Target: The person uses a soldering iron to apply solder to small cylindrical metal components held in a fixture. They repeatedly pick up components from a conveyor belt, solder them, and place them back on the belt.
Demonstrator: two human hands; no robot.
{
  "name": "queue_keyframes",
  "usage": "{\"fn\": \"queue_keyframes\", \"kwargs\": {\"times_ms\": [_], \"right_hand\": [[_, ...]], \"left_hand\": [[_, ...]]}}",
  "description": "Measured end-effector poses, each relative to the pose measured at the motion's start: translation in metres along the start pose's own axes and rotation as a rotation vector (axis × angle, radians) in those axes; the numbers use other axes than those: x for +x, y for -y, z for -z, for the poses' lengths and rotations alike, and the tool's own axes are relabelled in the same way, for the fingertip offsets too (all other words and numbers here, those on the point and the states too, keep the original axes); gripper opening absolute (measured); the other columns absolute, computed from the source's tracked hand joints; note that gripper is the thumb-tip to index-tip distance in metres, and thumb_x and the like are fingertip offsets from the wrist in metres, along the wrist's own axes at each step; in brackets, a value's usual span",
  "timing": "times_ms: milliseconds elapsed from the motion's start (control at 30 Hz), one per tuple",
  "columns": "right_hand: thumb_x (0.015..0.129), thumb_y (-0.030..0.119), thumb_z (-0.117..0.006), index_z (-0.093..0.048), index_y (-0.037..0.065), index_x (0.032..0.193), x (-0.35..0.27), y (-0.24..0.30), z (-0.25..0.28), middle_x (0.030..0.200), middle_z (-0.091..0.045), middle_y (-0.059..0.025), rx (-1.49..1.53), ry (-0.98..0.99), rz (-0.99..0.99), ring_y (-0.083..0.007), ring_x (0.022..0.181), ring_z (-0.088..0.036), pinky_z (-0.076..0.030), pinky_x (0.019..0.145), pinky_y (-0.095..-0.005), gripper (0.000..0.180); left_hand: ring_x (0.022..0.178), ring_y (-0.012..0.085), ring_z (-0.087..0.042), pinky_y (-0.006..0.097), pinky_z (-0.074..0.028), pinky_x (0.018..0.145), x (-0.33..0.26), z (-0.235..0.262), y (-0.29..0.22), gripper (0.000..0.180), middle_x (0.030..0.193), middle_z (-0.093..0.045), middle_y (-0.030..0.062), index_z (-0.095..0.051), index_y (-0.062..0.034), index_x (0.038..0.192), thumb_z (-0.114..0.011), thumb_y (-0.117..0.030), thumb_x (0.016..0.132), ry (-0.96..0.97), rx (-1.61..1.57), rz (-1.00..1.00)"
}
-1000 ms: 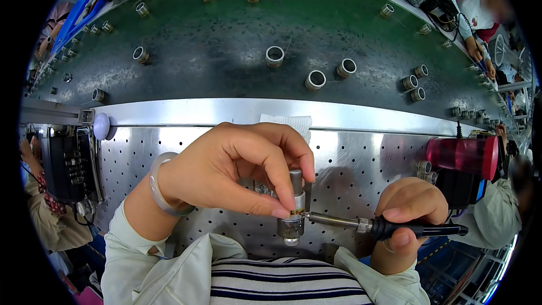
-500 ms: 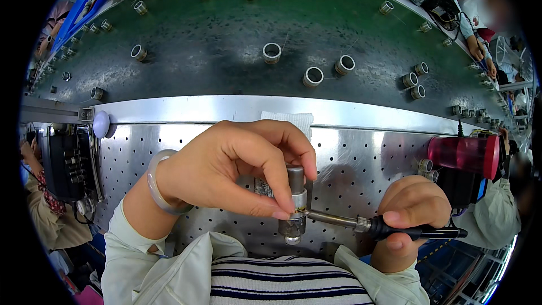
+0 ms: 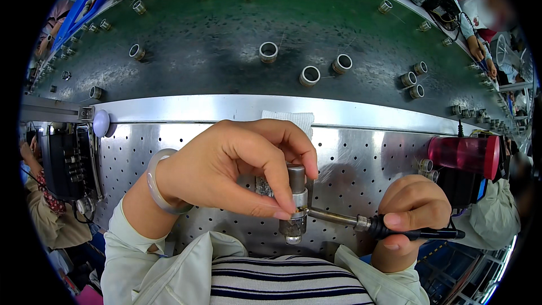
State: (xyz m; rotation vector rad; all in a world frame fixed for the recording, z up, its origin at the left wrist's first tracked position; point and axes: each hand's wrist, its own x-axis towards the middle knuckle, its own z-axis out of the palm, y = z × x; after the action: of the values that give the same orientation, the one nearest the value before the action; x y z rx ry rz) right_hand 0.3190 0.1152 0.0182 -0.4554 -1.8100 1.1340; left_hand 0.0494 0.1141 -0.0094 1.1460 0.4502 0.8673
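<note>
My right hand [image 3: 415, 206] grips a soldering iron [image 3: 336, 218] by its black handle. Its metal barrel points left, and the tip meets the side of a small metal ring [image 3: 301, 198]. That ring sits around a cylindrical metal post [image 3: 297, 177], whose lower end is dark with a shiny rounded tip. Thumb and forefinger of my left hand [image 3: 237, 164] are pressed together against the ring's left side, close to the iron's tip. Whatever they pinch is too small to make out. My other left fingers arch over the top of the post.
Beyond the perforated metal worktop [image 3: 147, 164] runs a green belt [image 3: 197, 28] carrying several metal rings [image 3: 310, 75]. A pink-red cylinder [image 3: 463, 155] stands at right, a black box [image 3: 63, 164] at left. White tissue [image 3: 291, 116] lies behind my left hand. Other people sit at both sides.
The rings on the belt have shifted slightly to the left. Both my hands, the soldering iron and the post stay almost in the same place.
</note>
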Motion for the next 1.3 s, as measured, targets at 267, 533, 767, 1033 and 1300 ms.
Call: {"fn": "queue_keyframes", "kwargs": {"times_ms": [267, 533, 767, 1033, 1300], "right_hand": [[0.068, 0.018, -0.082, -0.066, 0.001, 0.079, 0.0, -0.001, 0.001, 0.059, -0.058, -0.0086, 0.003, -0.006, 0.0, -0.0181, 0.046, -0.055, -0.043, 0.042, -0.0242, 0.026], [0.068, 0.016, -0.082, -0.067, 0.0, 0.082, 0.001, -0.003, 0.004, 0.061, -0.059, -0.0089, 0.011, 0.034, 0.014, -0.0183, 0.048, -0.056, -0.044, 0.043, -0.0247, 0.026], [0.068, 0.015, -0.082, -0.067, 0.0, 0.083, 0.002, -0.001, 0.006, 0.062, -0.06, -0.0087, 0.01, 0.058, 0.02, -0.0184, 0.049, -0.056, -0.044, 0.045, -0.0254, 0.026], [0.068, 0.016, -0.082, -0.068, -0.001, 0.083, 0.001, -0.003, 0.008, 0.063, -0.06, -0.008, 0.005, 0.074, 0.05, -0.0179, 0.05, -0.057, -0.044, 0.045, -0.0246, 0.026], [0.069, 0.013, -0.081, -0.068, 0.0, 0.083, 0.004, 0.001, 0.008, 0.063, -0.059, -0.0073, -0.019, 0.104, 0.032, -0.018, 0.05, -0.057, -0.045, 0.044, -0.0249, 0.023]], "left_hand": [[0.096, 0.0258, -0.058, 0.034, -0.046, 0.087, 0.001, 0.0, 0.001, 0.016, 0.104, -0.057, 0.0198, -0.071, -0.0039, 0.075, -0.077, 0.005, 0.064, 0.012, 0.016, -0.016], [0.096, 0.0255, -0.058, 0.034, -0.046, 0.086, 0.002, 0.001, 0.001, 0.016, 0.105, -0.057, 0.02, -0.071, -0.0033, 0.075, -0.077, 0.006, 0.064, 0.017, -0.005, 0.008], [0.103, 0.0257, -0.058, 0.031, -0.051, 0.084, 0.002, 0.0, -0.008, 0.036, 0.11, -0.058, 0.022, -0.063, 0.0058, 0.107, -0.067, 0.012, 0.072, 0.005, -0.181, 0.197], [0.096, 0.0221, -0.061, 0.027, -0.053, 0.078, 0.004, -0.001, -0.006, 0.048, 0.104, -0.062, 0.0215, -0.052, 0.0105, 0.121, -0.064, 0.012, 0.074, 0.017, -0.192, 0.211], [0.097, 0.0211, -0.061, 0.026, -0.052, 0.076, 0.006, -0.007, -0.013, 0.058, 0.102, -0.063, 0.0191, -0.051, 0.0089, 0.124, -0.069, 0.01, 0.07, -0.019, -0.143, 0.23]]}}
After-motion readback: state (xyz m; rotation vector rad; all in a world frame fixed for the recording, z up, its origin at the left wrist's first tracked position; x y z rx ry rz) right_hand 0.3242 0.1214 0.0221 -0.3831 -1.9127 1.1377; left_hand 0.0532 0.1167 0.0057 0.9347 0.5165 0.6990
